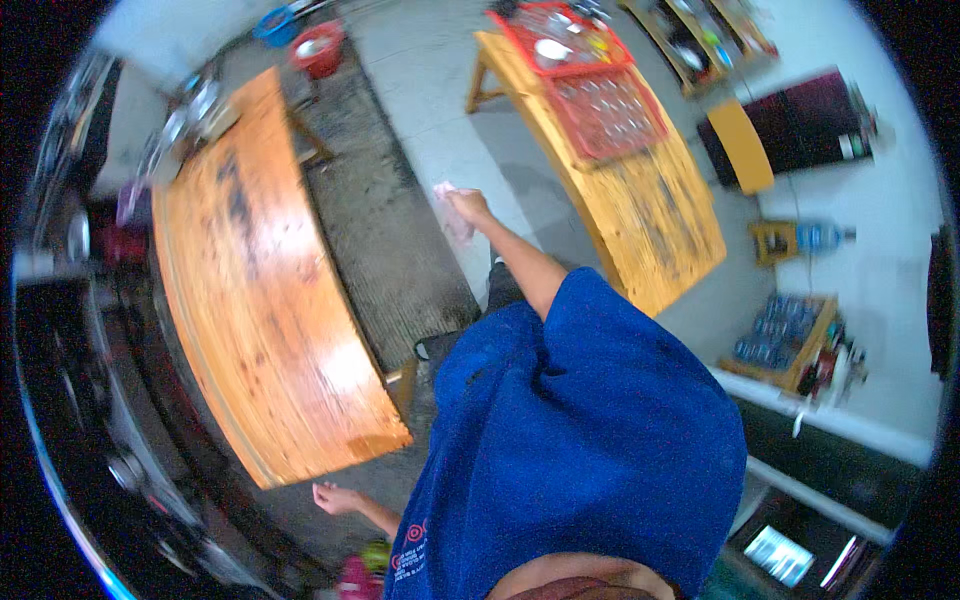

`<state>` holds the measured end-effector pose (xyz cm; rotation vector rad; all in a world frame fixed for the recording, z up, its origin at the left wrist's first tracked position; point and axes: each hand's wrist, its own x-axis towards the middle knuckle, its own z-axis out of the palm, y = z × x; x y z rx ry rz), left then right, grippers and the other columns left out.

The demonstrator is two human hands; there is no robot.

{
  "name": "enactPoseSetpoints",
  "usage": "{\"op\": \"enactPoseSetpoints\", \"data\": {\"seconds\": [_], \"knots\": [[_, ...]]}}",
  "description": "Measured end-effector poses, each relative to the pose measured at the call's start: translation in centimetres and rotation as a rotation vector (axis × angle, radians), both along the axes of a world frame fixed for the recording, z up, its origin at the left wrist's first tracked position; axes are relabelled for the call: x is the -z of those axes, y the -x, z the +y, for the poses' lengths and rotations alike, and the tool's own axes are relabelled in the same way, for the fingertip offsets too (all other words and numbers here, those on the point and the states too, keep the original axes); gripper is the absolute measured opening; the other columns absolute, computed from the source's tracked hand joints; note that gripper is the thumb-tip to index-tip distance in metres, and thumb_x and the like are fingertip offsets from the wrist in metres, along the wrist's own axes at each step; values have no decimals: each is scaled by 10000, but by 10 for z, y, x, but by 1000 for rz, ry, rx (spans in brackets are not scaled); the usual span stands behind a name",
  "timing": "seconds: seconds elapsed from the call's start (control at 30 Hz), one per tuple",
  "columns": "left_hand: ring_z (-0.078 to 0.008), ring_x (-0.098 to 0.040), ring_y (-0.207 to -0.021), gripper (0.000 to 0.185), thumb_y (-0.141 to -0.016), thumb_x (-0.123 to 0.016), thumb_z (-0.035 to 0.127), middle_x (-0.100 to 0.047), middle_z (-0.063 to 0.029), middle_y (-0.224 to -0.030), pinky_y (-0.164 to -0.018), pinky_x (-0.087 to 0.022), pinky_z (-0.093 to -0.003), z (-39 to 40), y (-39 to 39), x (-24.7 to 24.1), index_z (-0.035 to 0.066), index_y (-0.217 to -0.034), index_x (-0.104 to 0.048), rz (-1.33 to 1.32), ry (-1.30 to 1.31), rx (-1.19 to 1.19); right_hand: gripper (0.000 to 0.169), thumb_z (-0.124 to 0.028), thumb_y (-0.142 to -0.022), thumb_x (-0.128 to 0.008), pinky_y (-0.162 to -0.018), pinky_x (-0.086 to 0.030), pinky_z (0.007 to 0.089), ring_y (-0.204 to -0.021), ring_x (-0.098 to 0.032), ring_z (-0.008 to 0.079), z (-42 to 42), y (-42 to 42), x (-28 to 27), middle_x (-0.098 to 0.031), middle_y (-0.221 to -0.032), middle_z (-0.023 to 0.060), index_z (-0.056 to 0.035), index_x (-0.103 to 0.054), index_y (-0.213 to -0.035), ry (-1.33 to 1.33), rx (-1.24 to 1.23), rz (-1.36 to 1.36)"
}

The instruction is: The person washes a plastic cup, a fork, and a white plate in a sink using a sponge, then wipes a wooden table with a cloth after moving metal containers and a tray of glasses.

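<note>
Stretched out over the floor between two wooden tables, my right hand (466,204) grips a pale pink cloth (456,225), which hangs down from the fingers. My left hand (336,498) is low at my side, just off the near corner of the left wooden table (262,285). Its fingers look curled; nothing shows in them, but blur hides whether they are fully closed. On the lighter wooden table (652,217) at right lie a red plastic tray (606,112) of clear glasses or cups and a red basket (517,34) of mixed tableware.
Metalware (199,120) stands at the left table's far end. A red bucket (319,52) and a blue basin (276,28) are on the floor beyond. Along the right wall are a water bottle (817,236) on a stool and a crate of bottles (784,330). A dark ribbed mat (375,217) lies between the tables.
</note>
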<state>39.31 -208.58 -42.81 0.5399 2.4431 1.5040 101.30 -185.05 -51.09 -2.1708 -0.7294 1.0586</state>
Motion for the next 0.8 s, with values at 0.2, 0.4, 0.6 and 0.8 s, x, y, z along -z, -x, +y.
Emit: {"op": "enactPoseSetpoints", "data": {"seconds": [0.2,0.4,0.6,0.8], "knots": [[-174,-568,-695,265,-889,-482,229,-579,-93,-853,-561,-451,-266,194,-184,42,7,-1021,-541,-419,95,900,439,-436,-894,-419,-588,-503,335,-676,-610,195,-222,-173,41,-654,-807,83,-86,-617,-1069,-606,538,1021],[-121,-607,-660,211,-831,-620,190,-619,-58,-845,-479,-405,-204,216,-424,73,34,-972,-601,-249,670,1498,465,-452,-800,-581,-652,-478,332,-748,-566,192,-457,-239,120,-579,-840,69,-56,-597,-1044,376,1015,-238],[-214,-566,-919,320,-823,-639,209,-599,-107,-970,-777,-445,-335,196,-643,44,-22,-1034,-571,4,593,1846,627,-326,-736,-697,-736,-459,370,-835,-559,271,-489,-273,94,-572,-984,140,2,-478,-1224,-156,1668,-642],[-395,-381,-1163,808,-703,-723,374,-430,-249,-1248,-989,-286,-466,173,-928,77,-69,-1269,-352,697,-229,2511,545,-385,-717,-663,-710,-457,446,-891,-521,358,-470,-319,189,-533,-1035,193,-83,-534,-1152,337,1447,-997]]}}
